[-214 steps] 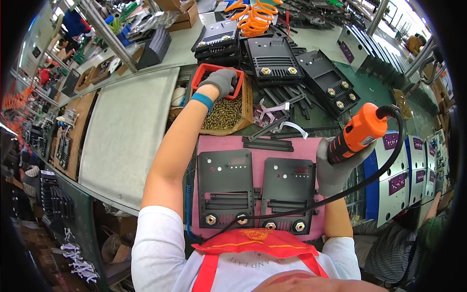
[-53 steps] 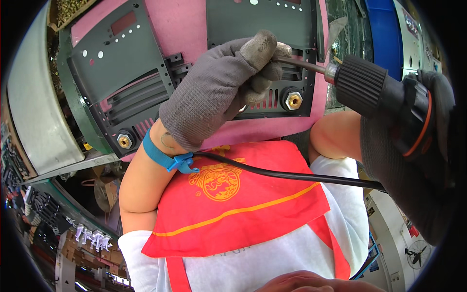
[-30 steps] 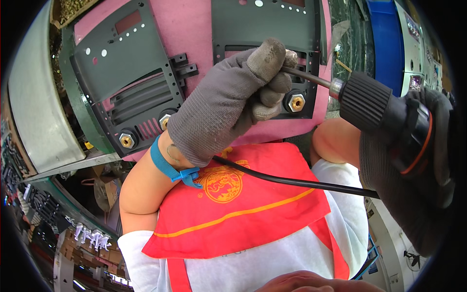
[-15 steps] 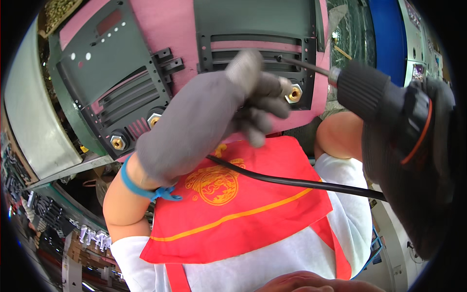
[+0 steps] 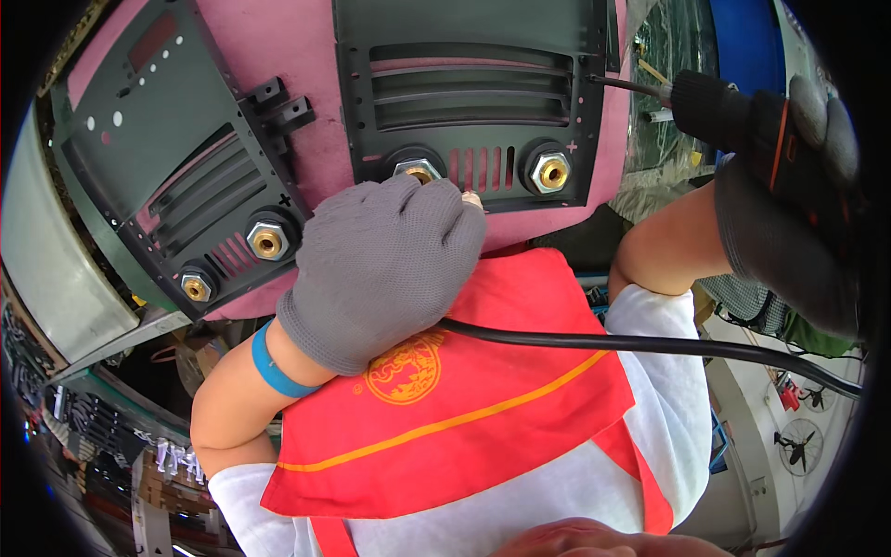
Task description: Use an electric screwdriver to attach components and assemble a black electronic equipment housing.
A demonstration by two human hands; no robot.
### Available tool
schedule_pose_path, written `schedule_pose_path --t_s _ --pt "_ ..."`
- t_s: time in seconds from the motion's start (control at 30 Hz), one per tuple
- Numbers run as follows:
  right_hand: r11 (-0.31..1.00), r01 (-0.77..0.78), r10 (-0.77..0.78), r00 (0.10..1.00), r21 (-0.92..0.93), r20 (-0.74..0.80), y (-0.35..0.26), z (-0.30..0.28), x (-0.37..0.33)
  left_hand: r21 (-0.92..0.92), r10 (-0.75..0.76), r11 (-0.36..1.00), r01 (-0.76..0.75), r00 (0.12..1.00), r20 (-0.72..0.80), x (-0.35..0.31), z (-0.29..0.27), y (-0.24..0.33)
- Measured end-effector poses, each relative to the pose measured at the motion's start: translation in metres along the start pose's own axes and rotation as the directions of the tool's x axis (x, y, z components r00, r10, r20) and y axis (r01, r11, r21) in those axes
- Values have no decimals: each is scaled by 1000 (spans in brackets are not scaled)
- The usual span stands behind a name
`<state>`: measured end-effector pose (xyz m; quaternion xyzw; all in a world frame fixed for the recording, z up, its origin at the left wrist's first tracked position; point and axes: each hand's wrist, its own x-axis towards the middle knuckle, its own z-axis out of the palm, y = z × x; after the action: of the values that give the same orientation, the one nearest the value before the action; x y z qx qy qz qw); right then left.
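Screwdriver (image 5: 713, 113), a powered one with a black nose, lies in the gloved right hand (image 5: 789, 241), whose fingers wrap its body near the right rim of the view. Its slim metal bit (image 5: 636, 87) points left and ends at a dark spot in the right border of the nearer black panel (image 5: 464, 26); whether the tip is seated in a screw head is too small to tell. The tool looks dense and hard, probably weighty towards the body, so a full wrap behind the nose seems the sound hold, clear of the bit. The gloved left hand (image 5: 385, 265) is curled, knuckles up, over the panel's lower edge, partly covering its left brass-centred connector (image 5: 418, 171); its fingertips are mostly out of sight, so whether it pinches anything cannot be told. The panel lies face up on a pink mat (image 5: 306, 60), in front of the person. It appears thin, stiff and fairly light, with slats that may flex or mark; its solid outer borders look the better place to take hold, while the smooth face could slide under a glove. The right connector (image 5: 548, 173) stands uncovered. To the left lies a second black panel (image 5: 158, 116), set at an angle, with short black brackets (image 5: 278, 111) beside it. Nearer the body, a thick black cable (image 5: 594, 341) crosses the red apron (image 5: 483, 395).
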<state>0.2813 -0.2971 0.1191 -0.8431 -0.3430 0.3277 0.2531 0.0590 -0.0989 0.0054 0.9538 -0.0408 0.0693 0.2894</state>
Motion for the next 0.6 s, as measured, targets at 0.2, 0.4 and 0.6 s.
schedule_pose_path --t_s 0.2,0.4,0.6 --pt "999 -12 12 1000 33 11 6 1 -4 3 9 1000 -10 998 69 -1 -3 3" --pt "997 -12 10 1000 73 21 13 7 -7 -10 -1 1000 1 999 32 -5 4 1" --pt "994 3 -7 999 114 39 18 9 -4 21 -6 1000 7 998 -64 -5 9 1"
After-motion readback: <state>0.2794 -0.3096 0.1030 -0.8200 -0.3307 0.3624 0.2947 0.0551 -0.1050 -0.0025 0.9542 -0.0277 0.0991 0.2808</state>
